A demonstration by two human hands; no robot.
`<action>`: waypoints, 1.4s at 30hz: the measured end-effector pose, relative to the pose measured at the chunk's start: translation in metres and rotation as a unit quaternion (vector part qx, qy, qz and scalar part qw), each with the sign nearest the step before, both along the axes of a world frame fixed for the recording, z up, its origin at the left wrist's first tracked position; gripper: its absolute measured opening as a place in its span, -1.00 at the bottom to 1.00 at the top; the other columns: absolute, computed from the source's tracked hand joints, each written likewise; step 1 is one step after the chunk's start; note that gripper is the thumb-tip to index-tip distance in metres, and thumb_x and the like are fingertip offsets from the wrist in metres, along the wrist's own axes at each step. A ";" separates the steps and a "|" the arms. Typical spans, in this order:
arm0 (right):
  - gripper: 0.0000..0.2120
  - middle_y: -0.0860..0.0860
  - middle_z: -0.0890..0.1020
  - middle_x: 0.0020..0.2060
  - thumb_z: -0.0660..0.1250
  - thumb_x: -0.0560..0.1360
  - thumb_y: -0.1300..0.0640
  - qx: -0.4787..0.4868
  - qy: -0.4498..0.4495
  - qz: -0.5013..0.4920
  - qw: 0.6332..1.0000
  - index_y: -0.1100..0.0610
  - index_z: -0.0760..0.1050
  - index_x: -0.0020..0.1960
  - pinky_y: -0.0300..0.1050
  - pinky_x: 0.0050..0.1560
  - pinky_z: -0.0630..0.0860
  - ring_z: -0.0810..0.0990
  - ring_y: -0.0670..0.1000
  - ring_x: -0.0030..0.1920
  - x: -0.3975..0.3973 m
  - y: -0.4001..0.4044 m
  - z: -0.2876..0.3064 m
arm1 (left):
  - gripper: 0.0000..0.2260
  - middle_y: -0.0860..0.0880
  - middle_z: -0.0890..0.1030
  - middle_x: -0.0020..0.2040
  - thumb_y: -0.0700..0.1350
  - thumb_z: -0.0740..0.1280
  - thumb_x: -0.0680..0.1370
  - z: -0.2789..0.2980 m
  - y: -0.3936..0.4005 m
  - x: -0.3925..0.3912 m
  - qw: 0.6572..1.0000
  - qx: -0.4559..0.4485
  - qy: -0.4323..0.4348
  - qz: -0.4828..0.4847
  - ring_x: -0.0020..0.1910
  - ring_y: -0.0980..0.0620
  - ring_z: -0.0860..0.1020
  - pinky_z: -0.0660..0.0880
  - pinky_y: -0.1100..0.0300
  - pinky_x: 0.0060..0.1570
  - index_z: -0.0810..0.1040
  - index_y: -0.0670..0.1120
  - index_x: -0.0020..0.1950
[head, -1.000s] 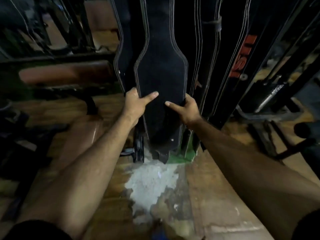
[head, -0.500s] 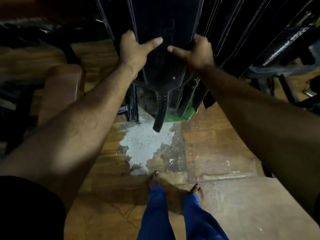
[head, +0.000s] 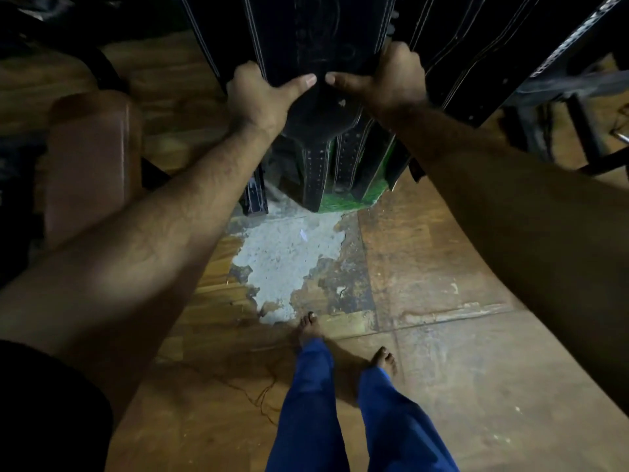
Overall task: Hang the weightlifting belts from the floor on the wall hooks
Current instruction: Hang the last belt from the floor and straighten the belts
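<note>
Against the wall, left hand [head: 253,97] and right hand [head: 391,80] grip a stiff, white-stitched black leather belt [head: 316,46] by its edges, fingers curled behind.

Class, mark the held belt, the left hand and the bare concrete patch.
black belt [head: 320,35], head view, wide stitched panel.
left hand [head: 262,95], head view, back of hand.
concrete patch [head: 286,257], head view, grey middle.

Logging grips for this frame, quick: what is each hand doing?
Left hand: grips the black belt's left edge.
Right hand: grips the same belt's right edge.
</note>
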State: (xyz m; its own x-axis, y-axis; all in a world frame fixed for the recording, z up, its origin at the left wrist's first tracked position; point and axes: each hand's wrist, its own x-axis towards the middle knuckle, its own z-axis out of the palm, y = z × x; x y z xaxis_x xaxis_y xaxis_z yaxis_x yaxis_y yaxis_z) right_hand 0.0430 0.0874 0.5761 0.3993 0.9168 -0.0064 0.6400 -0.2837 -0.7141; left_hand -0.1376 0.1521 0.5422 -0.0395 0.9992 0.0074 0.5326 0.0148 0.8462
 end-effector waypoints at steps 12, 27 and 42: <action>-0.36 -0.03 0.64 0.25 0.45 0.43 -0.30 -0.078 -0.012 -0.039 0.996 0.09 0.51 0.34 -0.35 -0.15 0.58 0.65 -0.08 0.13 -0.001 -0.008 -0.027 | -0.32 0.07 0.53 0.04 0.41 0.45 0.35 -0.011 -0.021 0.019 0.990 -0.067 0.120 0.037 0.03 0.08 0.56 0.55 0.20 -0.15 0.55 -0.08 0.22; -0.32 -0.03 0.71 0.18 0.55 0.27 -0.35 -0.111 0.107 -0.024 0.988 0.03 0.63 0.26 -0.15 0.19 0.60 0.67 -0.05 0.16 -0.004 -0.020 -0.107 | -0.44 0.04 0.70 -0.12 0.33 0.58 0.23 -0.104 -0.036 0.011 0.993 -0.109 0.007 0.041 -0.15 0.05 0.68 0.65 0.13 -0.20 0.64 -0.09 -0.05; -0.80 0.23 0.71 0.04 0.44 0.55 -0.04 -0.198 0.272 -0.026 0.941 0.08 0.56 -0.09 0.28 0.09 0.64 0.70 0.25 0.08 -0.031 -0.091 -0.065 | -0.81 -0.09 0.73 -0.06 -0.05 0.38 0.58 -0.044 -0.101 -0.008 0.978 -0.202 -0.053 0.004 -0.07 -0.05 0.68 0.62 0.06 0.04 0.58 0.00 -0.24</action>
State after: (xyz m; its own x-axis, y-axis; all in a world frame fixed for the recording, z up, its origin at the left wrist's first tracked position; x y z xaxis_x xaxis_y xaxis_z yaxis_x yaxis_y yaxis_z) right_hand 0.0118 -0.0038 0.5114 0.2818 0.7789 -0.5603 0.1892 -0.6176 -0.7634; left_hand -0.1453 0.0509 0.4979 -0.0258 0.9193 -0.3928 0.4402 0.3632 0.8211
